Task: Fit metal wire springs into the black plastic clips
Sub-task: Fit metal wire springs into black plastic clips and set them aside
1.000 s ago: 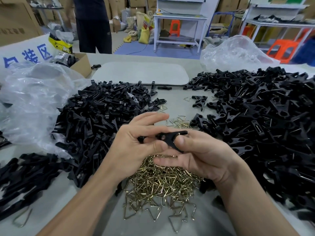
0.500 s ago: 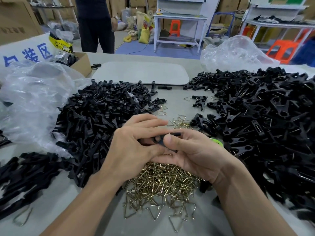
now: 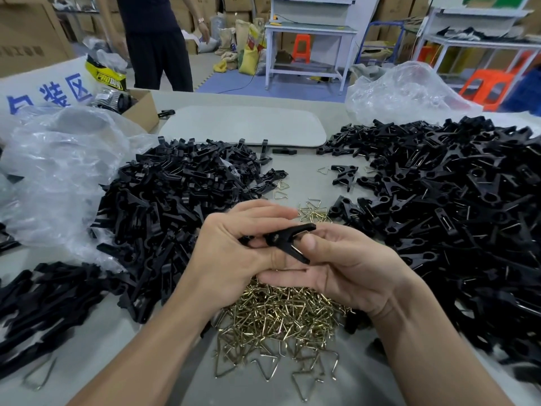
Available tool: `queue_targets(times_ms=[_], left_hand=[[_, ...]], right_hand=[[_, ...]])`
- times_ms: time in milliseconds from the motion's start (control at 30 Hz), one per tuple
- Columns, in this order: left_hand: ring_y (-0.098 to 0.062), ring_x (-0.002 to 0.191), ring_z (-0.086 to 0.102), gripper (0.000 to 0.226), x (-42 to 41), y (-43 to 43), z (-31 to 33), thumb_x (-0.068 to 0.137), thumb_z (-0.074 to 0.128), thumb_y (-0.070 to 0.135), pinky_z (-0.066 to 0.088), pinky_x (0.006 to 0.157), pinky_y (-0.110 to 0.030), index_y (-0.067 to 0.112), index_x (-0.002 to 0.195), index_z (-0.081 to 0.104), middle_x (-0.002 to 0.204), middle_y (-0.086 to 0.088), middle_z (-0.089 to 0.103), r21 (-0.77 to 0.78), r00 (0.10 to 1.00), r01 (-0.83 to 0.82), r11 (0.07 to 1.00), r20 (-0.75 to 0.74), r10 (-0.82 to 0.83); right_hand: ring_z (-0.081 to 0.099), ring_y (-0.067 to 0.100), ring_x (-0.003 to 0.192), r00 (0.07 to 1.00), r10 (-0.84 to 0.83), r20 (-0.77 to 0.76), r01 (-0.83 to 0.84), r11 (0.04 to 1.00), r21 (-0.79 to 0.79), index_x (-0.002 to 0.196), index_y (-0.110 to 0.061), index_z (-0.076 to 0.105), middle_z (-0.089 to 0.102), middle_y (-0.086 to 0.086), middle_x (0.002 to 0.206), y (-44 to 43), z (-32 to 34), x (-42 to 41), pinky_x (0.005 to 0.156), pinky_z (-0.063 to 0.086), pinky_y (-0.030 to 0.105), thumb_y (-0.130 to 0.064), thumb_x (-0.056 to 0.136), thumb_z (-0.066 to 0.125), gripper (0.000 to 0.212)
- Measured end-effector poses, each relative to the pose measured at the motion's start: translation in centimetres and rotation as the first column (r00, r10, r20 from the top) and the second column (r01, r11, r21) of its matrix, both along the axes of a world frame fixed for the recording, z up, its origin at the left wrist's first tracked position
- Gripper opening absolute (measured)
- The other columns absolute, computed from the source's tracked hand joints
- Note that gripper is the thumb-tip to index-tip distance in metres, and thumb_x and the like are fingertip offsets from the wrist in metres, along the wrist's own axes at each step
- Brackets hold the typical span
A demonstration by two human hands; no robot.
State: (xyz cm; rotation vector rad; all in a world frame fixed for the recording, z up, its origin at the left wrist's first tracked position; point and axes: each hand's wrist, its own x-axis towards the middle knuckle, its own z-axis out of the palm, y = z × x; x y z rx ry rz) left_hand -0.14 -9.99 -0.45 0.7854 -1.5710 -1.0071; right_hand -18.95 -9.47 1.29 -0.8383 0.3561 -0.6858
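A black plastic clip (image 3: 288, 240) is held between both hands above the table's middle. My left hand (image 3: 234, 253) grips its left end, with fingers curled over it. My right hand (image 3: 348, 268) holds the right side, its thumb pressed against the clip's spread jaws, where a bit of wire shows. Below the hands lies a heap of brass-coloured wire springs (image 3: 278, 320). A pile of black clip halves (image 3: 175, 206) lies to the left. A larger pile of black clips (image 3: 445, 206) spreads to the right.
Clear plastic bags sit at the left (image 3: 58, 177) and back right (image 3: 404, 95). A grey pad (image 3: 243, 127) lies at the table's far side, beside a cardboard box (image 3: 137, 106). A person (image 3: 155, 39) stands beyond the table. More black parts (image 3: 44, 303) lie near left.
The hands closed together over the clip half a second ago, then eased apart. The clip now shows more fully, with its jaws pointing right. The person behind the table shifted right.
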Motion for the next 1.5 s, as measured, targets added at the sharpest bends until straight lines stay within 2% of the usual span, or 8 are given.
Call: queue_targets(times_ms=[700, 833, 900, 1000, 1100, 1200, 1333, 1500], left_hand=[[-0.009, 0.105, 0.073, 0.035, 2.7, -1.1, 1.2, 0.078, 0.068, 0.014, 0.047, 0.093, -0.022, 0.020, 0.110, 0.078, 0.101, -0.002, 0.081, 0.309, 0.788, -0.375, 0.874, -0.391, 0.476], [-0.003, 0.067, 0.069, 0.031, 3.2, -1.5, 0.2, 0.088, 0.071, 0.008, 0.050, 0.059, -0.009, 0.034, 0.101, 0.081, 0.086, 0.013, 0.080, 0.167, 0.748, -0.652, 0.740, -0.025, 0.664], [-0.003, 0.051, 0.059, 0.030, 3.3, -1.4, -0.3, 0.090, 0.070, 0.019, 0.046, 0.049, -0.013, 0.045, 0.100, 0.079, 0.085, 0.019, 0.078, -0.001, 0.658, -0.729, 0.684, 0.271, 0.702], [-0.014, 0.084, 0.061, 0.019, 3.1, -1.1, -0.7, 0.086, 0.069, 0.044, 0.052, 0.090, -0.035, 0.049, 0.102, 0.079, 0.101, 0.007, 0.076, -0.282, 0.406, -0.666, 0.690, 0.639, 0.653], [-0.014, 0.101, 0.063, 0.027, 2.6, -1.1, -1.0, 0.086, 0.069, 0.052, 0.038, 0.103, -0.039, 0.045, 0.110, 0.078, 0.103, 0.010, 0.077, -0.375, 0.247, -0.517, 0.769, 0.795, 0.554], [-0.015, 0.094, 0.067, 0.020, 2.6, -1.2, -1.0, 0.085, 0.077, 0.043, 0.039, 0.101, -0.038, 0.043, 0.105, 0.080, 0.091, 0.013, 0.078, -0.374, 0.300, -0.527, 0.763, 0.758, 0.579], [-0.018, 0.087, 0.069, 0.022, 2.1, -0.9, -0.6, 0.082, 0.080, 0.038, 0.046, 0.078, -0.029, 0.047, 0.102, 0.080, 0.088, 0.014, 0.079, -0.249, 0.425, -0.650, 0.718, 0.664, 0.615], [0.006, 0.075, 0.068, 0.027, 2.8, -1.3, -0.4, 0.069, 0.092, 0.033, 0.053, 0.073, -0.018, 0.045, 0.090, 0.081, 0.073, 0.026, 0.073, 0.038, 0.657, -0.688, 0.724, 0.456, 0.600]], right_hand=[[0.077, 0.034, 0.089, 0.808, -0.562, -0.179, 0.583, 0.806, 0.102, 0.109, 0.014, 0.068, 0.071, 0.032, 0.108, -1.2, 0.2, -0.8, 0.070, 0.065, 0.034, -0.003, 0.076, 0.067, 0.037], [0.075, 0.031, 0.102, 0.763, -0.591, -0.262, 0.607, 0.795, -0.024, 0.119, 0.009, 0.065, 0.069, 0.029, 0.124, -1.4, 0.9, -1.4, 0.082, 0.065, 0.038, -0.012, 0.078, 0.073, 0.047], [0.067, 0.033, 0.123, 0.743, -0.662, 0.098, 0.663, 0.748, 0.036, 0.135, 0.005, 0.054, 0.065, 0.020, 0.136, -1.6, 1.8, -3.4, 0.096, 0.059, 0.043, -0.029, 0.078, 0.079, 0.071], [0.057, 0.035, 0.136, 0.641, -0.628, 0.442, 0.654, 0.748, 0.114, 0.153, -0.007, 0.039, 0.058, 0.017, 0.148, -1.9, 2.8, -5.1, 0.106, 0.053, 0.047, -0.036, 0.067, 0.088, 0.103], [0.070, 0.027, 0.118, 0.714, -0.698, -0.057, 0.694, 0.716, -0.076, 0.145, -0.015, 0.051, 0.072, 0.012, 0.129, -1.6, 1.3, -2.4, 0.096, 0.059, 0.038, -0.026, 0.074, 0.086, 0.080], [0.074, 0.014, 0.102, 0.469, -0.730, -0.498, 0.458, 0.683, -0.569, 0.128, -0.032, 0.068, 0.078, -0.007, 0.113, -1.1, -0.1, 1.8, 0.088, 0.060, 0.029, -0.013, 0.091, 0.075, 0.042], [0.068, 0.021, 0.098, 0.203, -0.773, -0.601, -0.128, 0.588, -0.799, 0.130, -0.031, 0.064, 0.075, -0.001, 0.113, -0.9, -1.7, 5.8, 0.093, 0.054, 0.039, -0.025, 0.096, 0.064, 0.035], [0.064, 0.009, 0.071, 0.129, -0.771, -0.624, -0.024, 0.627, -0.779, 0.092, -0.028, 0.077, 0.072, -0.011, 0.083, -1.1, -2.1, 6.1, 0.081, 0.058, 0.035, -0.028, 0.093, 0.070, 0.007]])
